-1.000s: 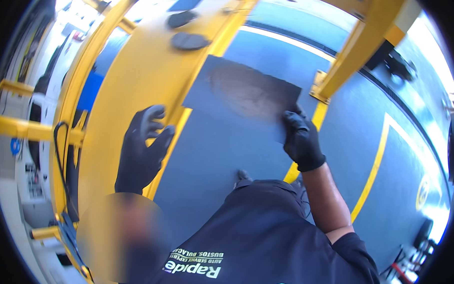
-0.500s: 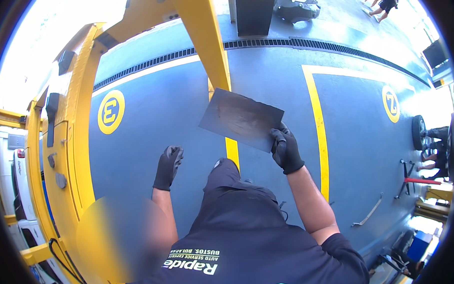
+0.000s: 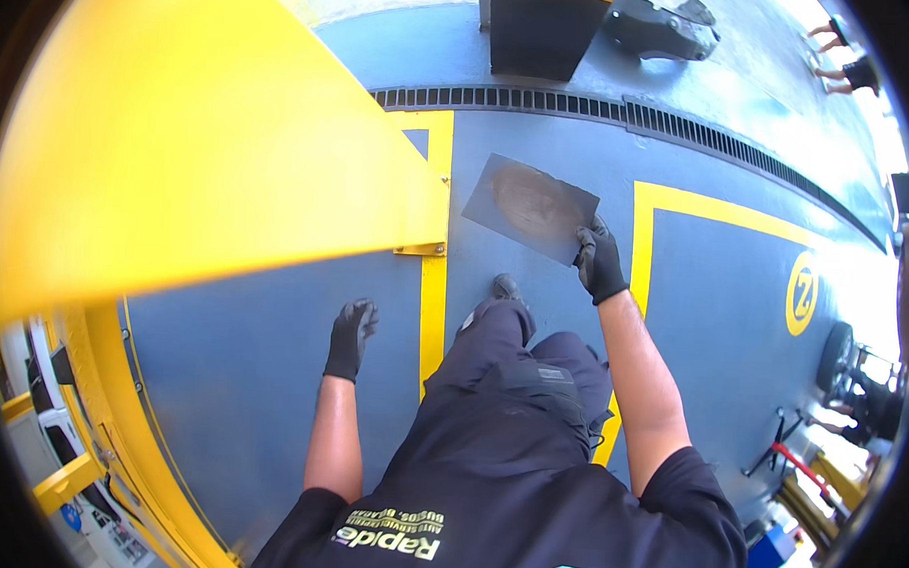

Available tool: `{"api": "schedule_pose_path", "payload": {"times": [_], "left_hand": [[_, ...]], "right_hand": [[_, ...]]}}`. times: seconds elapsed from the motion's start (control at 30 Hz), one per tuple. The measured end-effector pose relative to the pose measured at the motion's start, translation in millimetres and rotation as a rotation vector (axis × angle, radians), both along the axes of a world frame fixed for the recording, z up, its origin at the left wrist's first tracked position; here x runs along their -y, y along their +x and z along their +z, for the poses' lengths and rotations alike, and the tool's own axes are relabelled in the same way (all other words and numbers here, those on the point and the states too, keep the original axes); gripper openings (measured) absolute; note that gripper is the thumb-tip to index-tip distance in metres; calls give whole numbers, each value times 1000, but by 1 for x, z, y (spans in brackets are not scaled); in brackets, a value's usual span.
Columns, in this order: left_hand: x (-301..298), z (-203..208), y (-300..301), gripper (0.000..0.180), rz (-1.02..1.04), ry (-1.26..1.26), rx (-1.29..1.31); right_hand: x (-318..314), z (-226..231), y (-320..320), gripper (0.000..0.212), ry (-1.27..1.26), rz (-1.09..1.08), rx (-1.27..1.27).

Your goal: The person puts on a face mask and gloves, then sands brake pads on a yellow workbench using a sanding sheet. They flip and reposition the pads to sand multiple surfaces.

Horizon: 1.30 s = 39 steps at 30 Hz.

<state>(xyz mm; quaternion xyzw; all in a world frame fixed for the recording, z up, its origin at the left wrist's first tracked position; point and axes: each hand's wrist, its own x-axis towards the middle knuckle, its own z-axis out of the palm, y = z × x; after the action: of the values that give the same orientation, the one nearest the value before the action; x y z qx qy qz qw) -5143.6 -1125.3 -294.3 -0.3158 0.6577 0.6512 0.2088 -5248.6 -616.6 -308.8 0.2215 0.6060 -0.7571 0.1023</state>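
Note:
My right hand, in a dark glove, is closed on the near right corner of a thin dark rectangular sheet. The sheet hangs tilted over the floor ahead of me, and a round brownish smudge covers its middle. What it is made of I cannot tell. My left hand, gloved alike, hangs free over the blue-grey floor. Nothing is in it, and its fingers are loosely bent and somewhat apart. Between the two hands are my legs, with one shoe showing.
A big yellow steel post stands close on my left. Ahead run a drain grate and a dark pillar, with a grey moulded part beside it. To the right are a wheel, a red-barred stand and people.
I have moved forward along the floor, and the yellow post now fills much of the left side. The sheet stays in my right hand. My left arm reaches out straighter.

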Motion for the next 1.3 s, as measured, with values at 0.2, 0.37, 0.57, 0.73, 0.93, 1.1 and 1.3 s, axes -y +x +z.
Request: {"api": "schedule_pose_path", "payload": {"times": [0.2,0.37,0.57,0.73,0.93,1.1,1.3], "left_hand": [[-27,0,46,48,177,-32,290],[-59,-24,73,27,327,-243,566],[-239,8,73,26,532,127,1039],[-373,95,-25,31,804,335,1256],[-383,135,-73,35,847,287,1373],[-377,138,-107,42,795,266,1395],[-362,116,-125,35,914,278,1276]], "right_hand": [[2,-126,-290,48,100,194,-86],[12,-266,-511,40,480,443,-187],[69,-400,-694,46,976,759,-164],[131,-459,-763,47,1096,1180,-317],[150,-495,-750,43,1142,1206,-367],[148,-470,-751,37,1120,1226,-399],[127,-489,-733,39,1134,1214,-568]]}}
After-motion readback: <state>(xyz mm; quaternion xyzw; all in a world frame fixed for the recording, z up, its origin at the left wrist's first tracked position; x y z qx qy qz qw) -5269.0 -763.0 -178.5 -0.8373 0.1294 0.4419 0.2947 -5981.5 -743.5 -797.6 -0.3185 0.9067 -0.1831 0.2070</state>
